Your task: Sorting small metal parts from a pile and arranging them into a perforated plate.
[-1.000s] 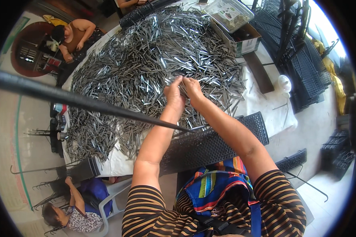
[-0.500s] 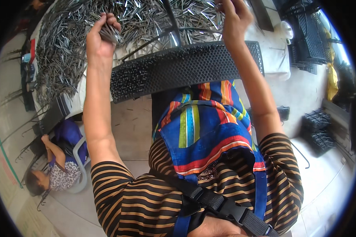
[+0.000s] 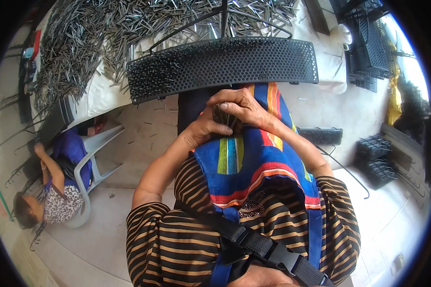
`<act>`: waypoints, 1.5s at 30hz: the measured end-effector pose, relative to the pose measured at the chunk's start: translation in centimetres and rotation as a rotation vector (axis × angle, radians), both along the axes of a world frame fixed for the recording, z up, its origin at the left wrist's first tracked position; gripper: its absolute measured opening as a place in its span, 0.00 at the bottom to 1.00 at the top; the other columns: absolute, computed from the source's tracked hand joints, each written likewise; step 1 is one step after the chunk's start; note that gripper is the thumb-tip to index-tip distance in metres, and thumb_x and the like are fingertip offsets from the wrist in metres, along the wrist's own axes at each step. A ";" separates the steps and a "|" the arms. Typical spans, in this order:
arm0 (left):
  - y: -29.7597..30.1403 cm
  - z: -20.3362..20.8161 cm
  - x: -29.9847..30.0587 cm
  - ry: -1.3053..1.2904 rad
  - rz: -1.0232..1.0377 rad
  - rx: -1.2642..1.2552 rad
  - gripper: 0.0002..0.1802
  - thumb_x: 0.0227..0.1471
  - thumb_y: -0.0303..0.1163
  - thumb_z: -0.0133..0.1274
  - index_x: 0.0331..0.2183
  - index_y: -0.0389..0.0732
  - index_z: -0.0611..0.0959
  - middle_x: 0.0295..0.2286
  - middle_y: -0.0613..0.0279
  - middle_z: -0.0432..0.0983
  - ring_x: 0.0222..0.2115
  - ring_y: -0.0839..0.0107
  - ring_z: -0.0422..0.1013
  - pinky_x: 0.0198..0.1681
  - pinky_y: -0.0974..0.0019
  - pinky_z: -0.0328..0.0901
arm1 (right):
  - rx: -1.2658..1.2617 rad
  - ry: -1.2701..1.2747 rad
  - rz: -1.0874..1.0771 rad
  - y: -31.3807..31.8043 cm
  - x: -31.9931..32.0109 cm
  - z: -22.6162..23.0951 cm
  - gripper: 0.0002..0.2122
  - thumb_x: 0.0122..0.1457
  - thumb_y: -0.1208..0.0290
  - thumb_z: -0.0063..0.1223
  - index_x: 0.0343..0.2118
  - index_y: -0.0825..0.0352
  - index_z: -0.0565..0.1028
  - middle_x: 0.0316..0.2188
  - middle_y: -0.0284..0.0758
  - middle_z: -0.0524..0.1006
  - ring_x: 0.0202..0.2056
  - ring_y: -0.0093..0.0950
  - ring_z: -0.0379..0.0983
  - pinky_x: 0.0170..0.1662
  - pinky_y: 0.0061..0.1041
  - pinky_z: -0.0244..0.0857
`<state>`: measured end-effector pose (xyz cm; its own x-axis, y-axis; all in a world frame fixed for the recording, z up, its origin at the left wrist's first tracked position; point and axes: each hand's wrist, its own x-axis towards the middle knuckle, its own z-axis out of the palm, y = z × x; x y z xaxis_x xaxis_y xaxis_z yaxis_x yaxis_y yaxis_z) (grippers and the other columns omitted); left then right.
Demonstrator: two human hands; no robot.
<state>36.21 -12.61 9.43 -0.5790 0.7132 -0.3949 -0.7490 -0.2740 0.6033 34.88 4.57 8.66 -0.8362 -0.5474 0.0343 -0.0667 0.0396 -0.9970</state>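
In front of my lap, my left hand (image 3: 205, 126) is closed around a bundle of thin metal pins (image 3: 222, 117). My right hand (image 3: 244, 109) curls over the same bundle from the other side, its thumb and fingers against the pins; their lower ends are partly hidden by the hands. Just beyond my hands stands a curved black perforated rack (image 3: 225, 64), tilted toward me. Its left part is thick with pins, while many holes in the middle and right show bare. Behind it, a black metal frame (image 3: 223, 24) rises with spreading arms.
A heap of loose metal pins (image 3: 91, 45) covers much of the pale-covered table (image 3: 333, 71). At left, a person (image 3: 57, 191) sits on a white plastic chair (image 3: 93, 162). Black racks (image 3: 368, 52) stack at far right; more dark racks (image 3: 378, 158) sit on the floor.
Both hands have come back from over the table and met at my lap. The pins in my left hand came along, and my right hand has closed on them. The seated person shifted in view.
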 end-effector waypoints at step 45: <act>-1.2 -3.2 -3.7 -0.231 0.435 -0.276 0.08 0.43 0.15 0.51 0.30 0.31 0.81 0.27 0.55 0.79 0.24 0.69 0.76 0.27 0.68 0.72 | -0.094 -0.642 -0.596 -3.0 -2.3 -2.7 0.05 0.54 0.81 0.54 0.35 0.70 0.77 0.22 0.28 0.75 0.20 0.13 0.66 0.23 0.13 0.61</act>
